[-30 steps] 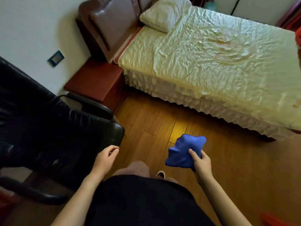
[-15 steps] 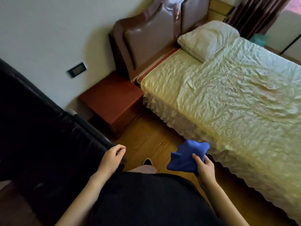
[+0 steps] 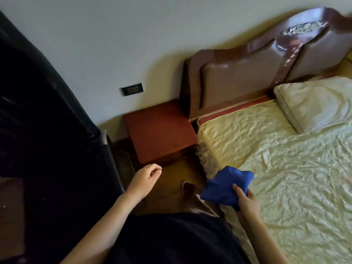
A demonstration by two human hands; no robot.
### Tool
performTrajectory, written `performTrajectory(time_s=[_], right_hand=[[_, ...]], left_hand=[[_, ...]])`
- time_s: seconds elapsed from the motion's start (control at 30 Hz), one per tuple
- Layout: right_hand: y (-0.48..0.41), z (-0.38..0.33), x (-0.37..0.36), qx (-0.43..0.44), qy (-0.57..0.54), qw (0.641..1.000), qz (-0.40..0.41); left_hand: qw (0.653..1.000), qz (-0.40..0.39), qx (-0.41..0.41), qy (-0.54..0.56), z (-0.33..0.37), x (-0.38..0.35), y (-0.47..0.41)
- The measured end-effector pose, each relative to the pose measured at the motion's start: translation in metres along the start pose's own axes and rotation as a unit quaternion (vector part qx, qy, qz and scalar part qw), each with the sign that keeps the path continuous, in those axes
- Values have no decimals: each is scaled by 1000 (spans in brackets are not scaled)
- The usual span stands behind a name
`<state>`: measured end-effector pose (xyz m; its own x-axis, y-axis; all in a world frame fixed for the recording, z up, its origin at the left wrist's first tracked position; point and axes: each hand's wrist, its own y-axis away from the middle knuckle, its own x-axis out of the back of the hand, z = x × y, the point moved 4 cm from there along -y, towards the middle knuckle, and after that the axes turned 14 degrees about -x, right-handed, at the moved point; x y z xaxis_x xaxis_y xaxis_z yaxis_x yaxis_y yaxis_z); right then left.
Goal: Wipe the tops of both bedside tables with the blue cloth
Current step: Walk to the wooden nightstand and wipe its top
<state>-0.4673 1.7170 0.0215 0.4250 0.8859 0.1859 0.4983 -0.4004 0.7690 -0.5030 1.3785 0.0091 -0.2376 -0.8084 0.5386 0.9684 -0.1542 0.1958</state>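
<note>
A reddish-brown bedside table (image 3: 160, 130) stands against the wall, between the black chair and the bed; its top is bare. My right hand (image 3: 245, 201) holds a crumpled blue cloth (image 3: 222, 187) just off the bed's near corner, short of the table's front. My left hand (image 3: 145, 178) hangs empty with loosely curled fingers, close to the table's front left corner. Only one bedside table shows in this view.
A black leather chair (image 3: 53, 140) fills the left side. The bed (image 3: 285, 168) with a cream cover and a pillow (image 3: 316, 103) lies on the right, below a brown padded headboard (image 3: 247, 73). A dark wall socket (image 3: 132, 89) sits above the table. A narrow strip of wood floor (image 3: 175, 180) lies between.
I have come closer to the bedside table and turned toward it, so it now lies just ahead of my hands. The cloth stays in my right hand.
</note>
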Motion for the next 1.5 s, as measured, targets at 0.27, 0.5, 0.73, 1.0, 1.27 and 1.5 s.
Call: performTrajectory(time_s=[0.27, 0.5, 0.73, 1.0, 1.27, 1.5], right_hand=[[-98, -123, -116, 22, 155, 977, -148], [-178, -180, -228, 179, 302, 924, -153], [-287, -120, -342, 387, 461, 783, -159], [-361, 36, -391, 510, 641, 558, -137], [-356, 27, -413, 499, 623, 596, -86], [-399, 14, -477, 530, 637, 558, -44]], left_hand=[[972, 164, 157, 55, -31, 9, -43], [928, 269, 239, 98, -101, 13, -110], [911, 300, 271, 79, -248, -19, -184], [888, 335, 290, 118, -373, -64, -221], [912, 311, 259, 64, -388, -74, -224], [915, 331, 228, 39, -403, -81, -226]])
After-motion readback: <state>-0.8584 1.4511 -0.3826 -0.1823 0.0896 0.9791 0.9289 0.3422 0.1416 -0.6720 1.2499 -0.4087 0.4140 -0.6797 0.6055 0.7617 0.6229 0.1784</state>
